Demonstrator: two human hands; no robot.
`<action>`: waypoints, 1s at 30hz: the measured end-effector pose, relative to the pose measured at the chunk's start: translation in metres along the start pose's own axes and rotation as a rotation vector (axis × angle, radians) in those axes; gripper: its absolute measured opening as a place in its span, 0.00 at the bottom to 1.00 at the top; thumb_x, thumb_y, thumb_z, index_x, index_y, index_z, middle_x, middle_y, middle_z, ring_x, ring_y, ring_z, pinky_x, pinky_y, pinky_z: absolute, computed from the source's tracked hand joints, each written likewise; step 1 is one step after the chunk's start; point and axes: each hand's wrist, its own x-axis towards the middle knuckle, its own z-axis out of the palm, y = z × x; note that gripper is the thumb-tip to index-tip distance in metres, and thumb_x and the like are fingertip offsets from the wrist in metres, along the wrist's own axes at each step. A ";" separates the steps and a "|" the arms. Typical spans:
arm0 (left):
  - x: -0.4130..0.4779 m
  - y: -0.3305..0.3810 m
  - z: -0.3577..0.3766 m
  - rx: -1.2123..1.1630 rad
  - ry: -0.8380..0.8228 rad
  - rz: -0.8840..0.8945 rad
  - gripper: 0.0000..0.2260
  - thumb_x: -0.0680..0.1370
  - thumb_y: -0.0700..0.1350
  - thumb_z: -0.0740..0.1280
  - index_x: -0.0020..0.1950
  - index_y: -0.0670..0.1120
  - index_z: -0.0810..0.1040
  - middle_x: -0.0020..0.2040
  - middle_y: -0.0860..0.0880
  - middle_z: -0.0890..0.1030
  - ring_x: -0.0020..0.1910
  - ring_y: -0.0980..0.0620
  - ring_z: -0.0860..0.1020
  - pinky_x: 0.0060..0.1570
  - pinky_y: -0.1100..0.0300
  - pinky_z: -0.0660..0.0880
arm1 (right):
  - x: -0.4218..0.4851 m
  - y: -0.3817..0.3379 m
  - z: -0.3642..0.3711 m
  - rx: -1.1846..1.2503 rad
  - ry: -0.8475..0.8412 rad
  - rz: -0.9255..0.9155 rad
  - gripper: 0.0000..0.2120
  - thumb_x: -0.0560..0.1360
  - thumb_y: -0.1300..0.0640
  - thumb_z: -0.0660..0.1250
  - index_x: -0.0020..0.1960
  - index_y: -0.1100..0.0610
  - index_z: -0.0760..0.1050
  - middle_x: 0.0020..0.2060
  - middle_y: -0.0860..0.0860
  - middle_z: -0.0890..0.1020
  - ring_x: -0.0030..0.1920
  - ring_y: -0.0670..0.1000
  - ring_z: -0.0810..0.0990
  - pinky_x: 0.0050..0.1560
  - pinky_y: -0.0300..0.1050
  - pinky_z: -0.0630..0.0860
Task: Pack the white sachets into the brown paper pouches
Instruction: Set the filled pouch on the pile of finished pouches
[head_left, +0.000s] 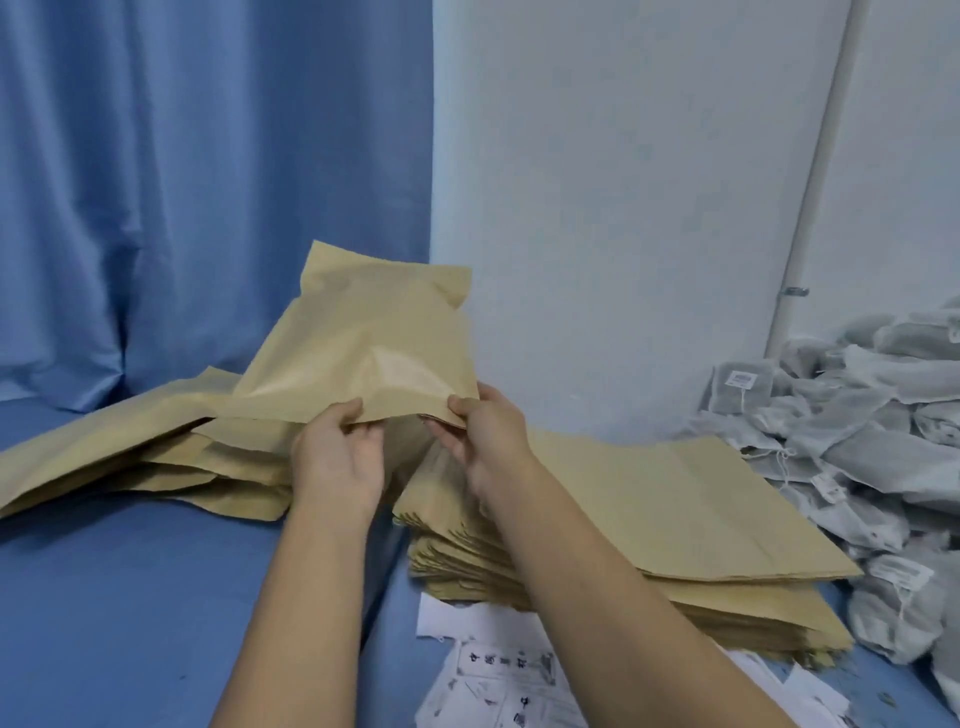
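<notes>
Pinching brown pouch (363, 353) by its near edge, left hand (337, 457), right hand (488, 441), both grips tight

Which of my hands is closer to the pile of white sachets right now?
Right. The right hand pinches the brown pouch at its near edge, with the sachet pile off to its right; the left hand grips the same edge farther left.

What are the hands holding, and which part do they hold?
A brown paper pouch. The left hand pinches its near edge; the right hand pinches the near right corner.
</notes>
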 end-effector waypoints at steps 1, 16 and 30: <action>0.011 0.005 -0.003 0.086 0.026 -0.001 0.05 0.79 0.34 0.59 0.49 0.39 0.73 0.49 0.42 0.78 0.56 0.45 0.78 0.56 0.56 0.76 | 0.012 0.004 0.012 -0.020 -0.009 0.008 0.18 0.78 0.71 0.56 0.66 0.62 0.70 0.53 0.57 0.77 0.49 0.56 0.79 0.30 0.39 0.79; 0.083 0.012 -0.028 -0.279 0.043 -0.025 0.12 0.84 0.38 0.50 0.45 0.38 0.69 0.44 0.44 0.76 0.40 0.53 0.76 0.29 0.68 0.73 | 0.051 0.045 0.052 0.026 -0.189 0.348 0.09 0.79 0.70 0.56 0.41 0.65 0.70 0.54 0.63 0.78 0.62 0.56 0.77 0.62 0.44 0.71; -0.083 -0.068 0.014 0.240 -0.003 0.143 0.09 0.78 0.36 0.59 0.44 0.44 0.78 0.30 0.50 0.77 0.23 0.58 0.71 0.23 0.69 0.65 | -0.073 -0.016 -0.076 -0.764 -0.011 -0.482 0.14 0.72 0.72 0.60 0.43 0.55 0.78 0.41 0.52 0.83 0.42 0.51 0.84 0.48 0.43 0.79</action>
